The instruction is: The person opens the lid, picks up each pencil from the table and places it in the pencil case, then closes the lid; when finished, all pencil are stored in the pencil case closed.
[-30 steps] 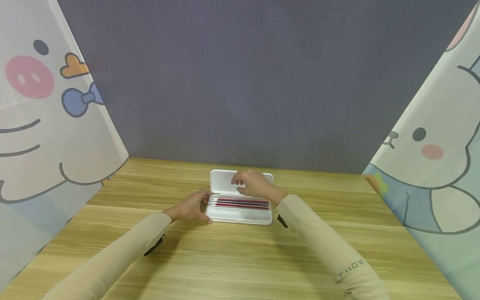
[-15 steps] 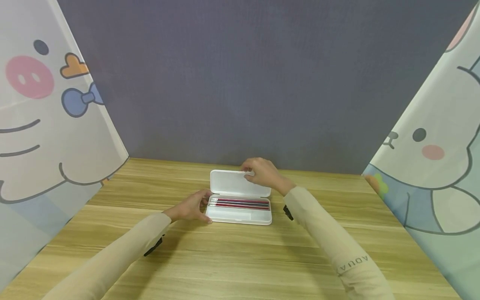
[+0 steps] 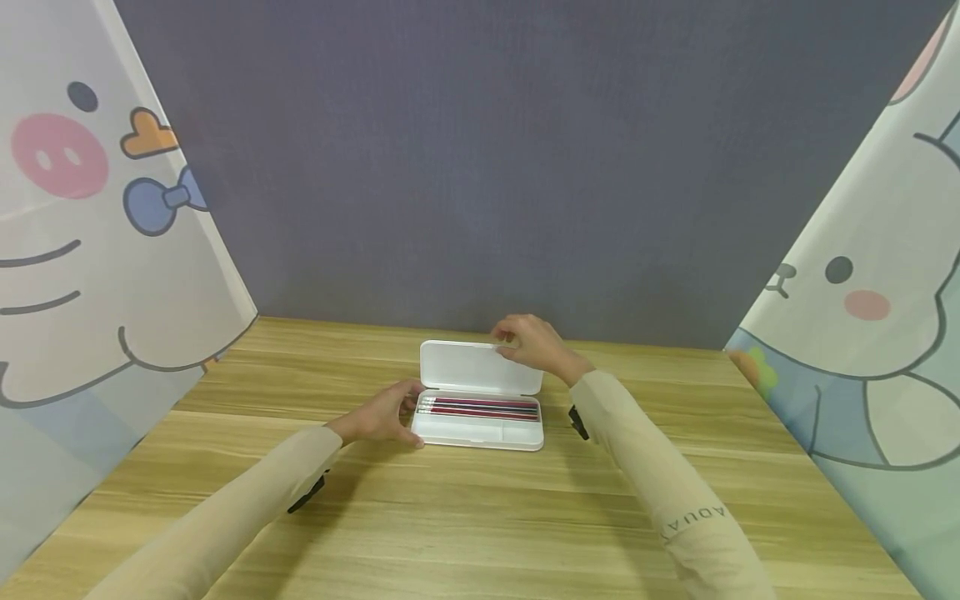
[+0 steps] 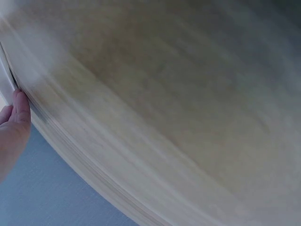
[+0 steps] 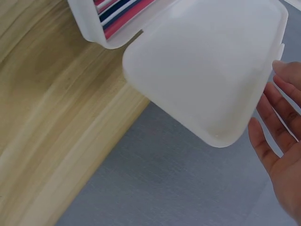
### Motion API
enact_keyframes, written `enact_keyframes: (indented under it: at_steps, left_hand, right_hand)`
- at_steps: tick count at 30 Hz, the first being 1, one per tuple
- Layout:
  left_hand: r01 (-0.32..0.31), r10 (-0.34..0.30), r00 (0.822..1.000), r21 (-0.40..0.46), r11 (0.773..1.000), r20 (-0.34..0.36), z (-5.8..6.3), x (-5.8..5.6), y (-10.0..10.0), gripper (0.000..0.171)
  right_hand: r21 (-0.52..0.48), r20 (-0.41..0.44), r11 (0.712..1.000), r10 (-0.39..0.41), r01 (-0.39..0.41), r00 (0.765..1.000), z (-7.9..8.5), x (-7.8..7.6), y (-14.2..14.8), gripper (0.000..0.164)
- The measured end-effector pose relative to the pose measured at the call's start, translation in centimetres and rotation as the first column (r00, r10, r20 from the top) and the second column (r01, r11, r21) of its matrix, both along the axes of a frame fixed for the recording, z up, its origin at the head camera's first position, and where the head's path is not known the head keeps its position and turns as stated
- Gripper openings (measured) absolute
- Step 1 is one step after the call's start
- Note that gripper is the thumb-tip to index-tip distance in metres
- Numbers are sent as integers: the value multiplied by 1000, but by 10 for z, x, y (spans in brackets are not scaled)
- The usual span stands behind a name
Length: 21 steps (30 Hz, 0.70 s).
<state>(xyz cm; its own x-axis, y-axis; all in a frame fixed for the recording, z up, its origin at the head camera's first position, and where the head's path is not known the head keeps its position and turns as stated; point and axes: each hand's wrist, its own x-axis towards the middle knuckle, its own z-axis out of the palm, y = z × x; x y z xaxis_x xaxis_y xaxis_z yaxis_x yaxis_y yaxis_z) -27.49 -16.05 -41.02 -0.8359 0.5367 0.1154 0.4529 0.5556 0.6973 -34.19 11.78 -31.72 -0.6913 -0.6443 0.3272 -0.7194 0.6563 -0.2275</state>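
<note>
A white pencil case [image 3: 457, 429] lies open on the wooden table, its lid [image 3: 457, 368] raised at the back. Several red and dark blue pencils [image 3: 486, 407] lie side by side in the rear compartment; the front one is bare. My left hand [image 3: 384, 412] grips the case's left end, thumb at the front corner and fingers at the back. My right hand [image 3: 534, 343] pinches the lid's upper edge right of its middle. In the right wrist view the thumb is at the edge of the lid [image 5: 202, 70], beside a small tab, with the other fingers [image 5: 270, 110] beyond it.
The wooden table [image 3: 450, 525] spreads around the case, its back edge close behind the lid. A dark grey partition [image 3: 480, 167] rises there. Cartoon-printed cloths [image 3: 82, 275] hang on both sides.
My right hand has moved up and right from in front of the lid to its upper edge, then slid slightly right. My left hand and the case stay in place.
</note>
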Motion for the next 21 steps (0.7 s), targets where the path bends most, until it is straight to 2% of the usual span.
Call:
enact_keyframes:
  at_steps: [8,21]
  left_hand:
    - [4,-4,1000,14,1000,16,0,0,0,77]
    - [1,-2,1000,21,1000,13,-2,0,0,75]
  right_hand:
    - [-24,15,1000,17,-17,1000,-7,-5,3,14]
    - [-43,-18,999,28,-29,999,-12,-5,4,11]
